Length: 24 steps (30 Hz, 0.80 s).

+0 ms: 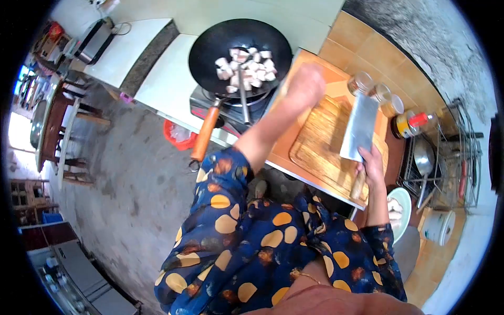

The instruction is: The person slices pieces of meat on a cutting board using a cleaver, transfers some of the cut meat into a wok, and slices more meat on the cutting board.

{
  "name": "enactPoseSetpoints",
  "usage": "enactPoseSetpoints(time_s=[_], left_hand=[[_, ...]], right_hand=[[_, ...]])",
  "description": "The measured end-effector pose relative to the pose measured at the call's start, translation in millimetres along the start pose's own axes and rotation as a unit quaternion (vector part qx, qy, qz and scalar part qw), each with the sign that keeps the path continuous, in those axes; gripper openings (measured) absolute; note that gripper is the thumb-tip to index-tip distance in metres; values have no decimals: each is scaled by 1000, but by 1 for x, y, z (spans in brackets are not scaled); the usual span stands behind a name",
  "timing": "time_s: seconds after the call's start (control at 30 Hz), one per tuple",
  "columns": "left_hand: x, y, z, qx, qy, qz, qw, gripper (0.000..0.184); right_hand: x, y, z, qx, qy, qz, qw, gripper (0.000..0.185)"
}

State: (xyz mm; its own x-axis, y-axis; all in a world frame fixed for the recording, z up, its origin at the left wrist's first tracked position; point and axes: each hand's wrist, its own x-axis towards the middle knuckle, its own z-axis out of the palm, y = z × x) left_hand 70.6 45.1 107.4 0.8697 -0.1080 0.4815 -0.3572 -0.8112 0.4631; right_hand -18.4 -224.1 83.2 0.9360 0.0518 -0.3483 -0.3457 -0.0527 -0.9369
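Note:
My right hand is closed round a cleaver. The cleaver's broad blade points away from me, over the right side of a wooden cutting board. My left hand hangs near the board's far left corner, beside the wok; motion blurs its fingers, so its grip cannot be made out. To the left, a black wok holds many pale cubes of meat. A utensil with a metal handle rests in the wok, its head partly among the cubes.
Under the wok is a stove; the wok's wooden handle juts toward me. Spice jars and a yellow-labelled bottle line the wall. At right are a wire rack and a pale green bowl with whitish pieces.

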Motion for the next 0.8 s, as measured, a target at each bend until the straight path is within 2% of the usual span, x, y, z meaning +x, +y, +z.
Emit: enactPoseSetpoints(time_s=[0.03, 0.17, 0.23, 0.37, 0.47, 0.5, 0.53, 0.6, 0.63, 0.67, 0.7, 0.73, 0.77, 0.8], left_hand=[[-14, 26, 10, -54, 2, 63, 997, 24], [-68, 58, 98, -228, -40, 133, 964, 24], [-86, 62, 123, -193, -171, 37, 965, 30], [-101, 77, 174, -182, -201, 76, 960, 37], [-104, 86, 201, -123, -153, 73, 978, 36], [-102, 88, 206, -102, -147, 52, 982, 32], [-99, 87, 209, -80, -137, 29, 987, 29], [-100, 83, 199, -100, -110, 12, 989, 29], [-100, 79, 187, -126, -88, -3, 988, 30], [-95, 72, 172, -108, -72, -13, 992, 30], [-90, 60, 150, -111, -11, 25, 993, 26], [-83, 51, 124, -108, 49, 62, 991, 22], [-75, 43, 90, -80, 70, 57, 993, 16], [-68, 33, 56, -59, 85, 41, 994, 16]], right_hand=[[-8, 22, -32, 14, 35, 14, 999, 17], [-62, 84, -109, 30, 192, 66, 979, 12], [-77, 119, -126, 32, 200, 72, 977, 13], [-75, 143, -126, 44, 198, 94, 975, 18], [-57, 154, -113, 55, 195, 81, 976, 17], [-49, 157, -113, 10, 202, 56, 978, 16], [-45, 156, -117, -72, 187, 76, 977, 26], [-40, 147, -123, -313, 203, 54, 926, 41], [-39, 148, -130, -400, 211, -33, 891, 51], [-39, 144, -136, -400, 178, -5, 899, 50], [-41, 142, -132, -412, 183, -31, 892, 48], [-44, 125, -131, -469, 173, -14, 866, 49], [-36, 129, -143, -434, 164, -48, 885, 44], [-26, 130, -148, -489, 199, -136, 838, 35]])
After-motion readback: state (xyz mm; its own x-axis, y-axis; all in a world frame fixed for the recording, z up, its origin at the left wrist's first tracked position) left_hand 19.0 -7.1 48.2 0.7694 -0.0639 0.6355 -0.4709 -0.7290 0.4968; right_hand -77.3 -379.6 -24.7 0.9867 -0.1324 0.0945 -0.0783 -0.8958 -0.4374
